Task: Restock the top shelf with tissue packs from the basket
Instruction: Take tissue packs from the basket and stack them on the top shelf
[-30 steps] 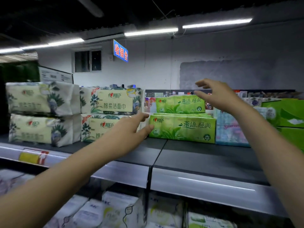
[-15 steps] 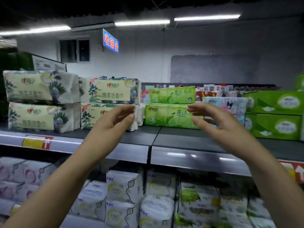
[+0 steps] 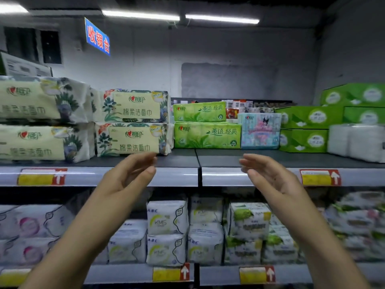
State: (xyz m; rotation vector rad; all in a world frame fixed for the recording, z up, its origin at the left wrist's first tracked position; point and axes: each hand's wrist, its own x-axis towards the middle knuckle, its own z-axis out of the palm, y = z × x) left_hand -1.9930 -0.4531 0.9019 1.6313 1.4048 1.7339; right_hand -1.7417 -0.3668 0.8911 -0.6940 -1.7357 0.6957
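Two green tissue packs lie stacked on the top shelf, just right of its middle seam. My left hand and my right hand hover palms facing each other in front of the shelf's front rail, below the packs. Both hands have relaxed fingers and hold nothing. No basket is in view.
Cream floral tissue packs stand stacked in twos on the left of the top shelf. A pastel cartoon pack, green boxes and white packs fill the right. The shelf below holds several white wrapped packs.
Both hands have drawn back and down from the green packs to in front of the shelf rail. The view has tilted down, showing more of the lower shelf.
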